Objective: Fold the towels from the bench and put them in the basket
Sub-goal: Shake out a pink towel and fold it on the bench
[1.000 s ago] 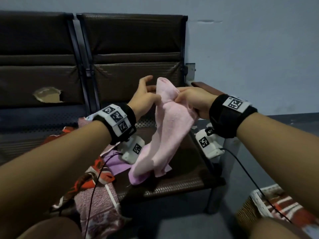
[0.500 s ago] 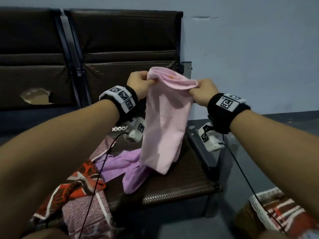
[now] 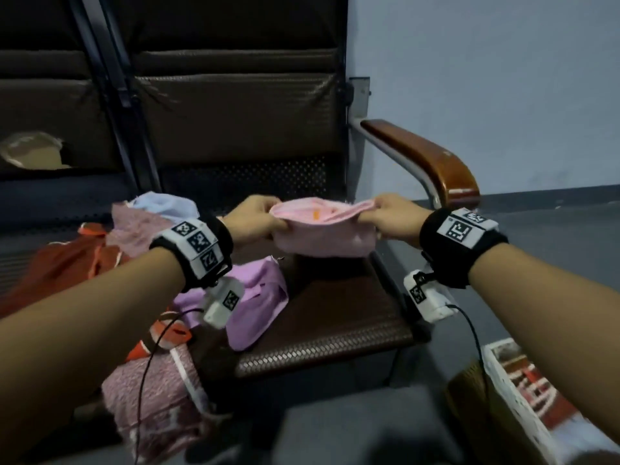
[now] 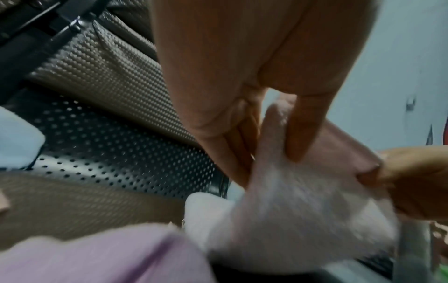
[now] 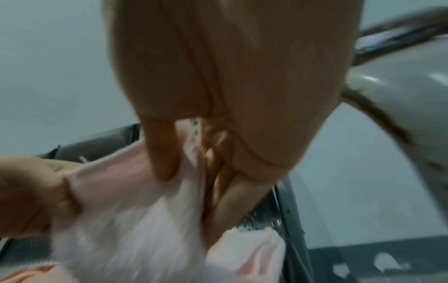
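Note:
A pale pink towel [image 3: 323, 231] is stretched between both hands just above the brown bench seat [image 3: 335, 323]. My left hand [image 3: 256, 219] pinches its left top corner, thumb over the cloth [image 4: 294, 137]. My right hand [image 3: 392, 218] pinches the right top corner [image 5: 169, 153]. The towel [image 4: 303, 201] hangs doubled below the fingers. A lilac towel [image 3: 255, 303] lies crumpled on the seat under my left wrist. The wicker basket [image 3: 503, 401] with a white liner stands on the floor at lower right and holds red and white cloth.
More towels are heaped on the left of the bench: red patterned [image 3: 67, 263], pink speckled [image 3: 151, 407] and light blue [image 3: 164, 203]. A wooden armrest [image 3: 426, 156] rises to the right of the seat. The grey wall [image 3: 486, 78] stands behind.
Both hands have come down with the pink towel from chest height to just above the seat. The towel now hangs short and doubled where it earlier hung long.

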Available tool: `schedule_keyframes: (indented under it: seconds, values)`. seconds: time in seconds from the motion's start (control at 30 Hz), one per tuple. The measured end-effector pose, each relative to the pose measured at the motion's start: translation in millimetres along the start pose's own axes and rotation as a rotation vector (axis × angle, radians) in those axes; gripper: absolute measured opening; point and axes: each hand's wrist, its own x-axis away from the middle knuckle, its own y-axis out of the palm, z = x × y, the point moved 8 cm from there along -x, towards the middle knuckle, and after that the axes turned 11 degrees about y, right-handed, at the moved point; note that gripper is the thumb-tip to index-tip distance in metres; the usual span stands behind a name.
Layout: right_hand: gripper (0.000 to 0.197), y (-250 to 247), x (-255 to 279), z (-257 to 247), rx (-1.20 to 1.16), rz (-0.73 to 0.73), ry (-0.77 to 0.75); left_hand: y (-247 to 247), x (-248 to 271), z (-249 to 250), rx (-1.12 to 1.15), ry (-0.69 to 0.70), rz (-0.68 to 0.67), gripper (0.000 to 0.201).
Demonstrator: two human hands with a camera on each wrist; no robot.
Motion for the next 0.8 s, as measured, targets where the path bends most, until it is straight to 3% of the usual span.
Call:
schedule_keyframes:
  seconds: [0.1, 0.17, 0.23, 0.33, 0.43, 0.53, 0.63, 0.7, 0.8]
  values:
    - [0.012, 45.1, 16.8, 53.3, 0.023, -0.290, 0.245, 44.3, 33.6, -37.3, 0.000, -0.249, -0.306, 0.022]
    - [0.007, 56.7, 26.7, 73.4, 0.046, -0.365, 0.347, 65.1, 49.8, -47.2, -0.011, -0.351, -0.472, 0.023]
    - [0.009, 58.6, 31.5, 83.5, 0.010, -0.408, 0.419, 74.6, 53.3, -51.1, 0.013, -0.409, -0.522, 0.036]
    - [0.011, 47.5, 21.6, 82.6, -0.110, -0.355, 0.413, 71.7, 34.2, -51.8, 0.051, -0.417, -0.424, 0.030]
    - [0.024, 28.8, -5.9, 77.2, -0.225, -0.129, 0.328, 52.9, 5.1, -63.2, 0.058, -0.383, -0.211, 0.017]
    - [0.008, 30.6, -31.1, 68.3, -0.319, 0.004, 0.249, 35.4, -15.8, -88.4, 0.098, -0.362, 0.032, 0.015]
    - [0.017, 33.4, -55.5, 56.9, -0.239, 0.140, 0.184, 25.7, -24.9, -114.8, 0.088, -0.369, 0.191, 0.017]
    - [0.014, 35.3, -65.5, 50.0, -0.157, 0.208, 0.171, 23.1, -27.8, -125.5, 0.022, -0.375, 0.222, 0.018]
    - [0.035, 43.5, -71.5, 37.5, 0.083, 0.223, 0.108, 21.0, -34.5, -131.9, -0.086, -0.378, 0.223, 0.021]
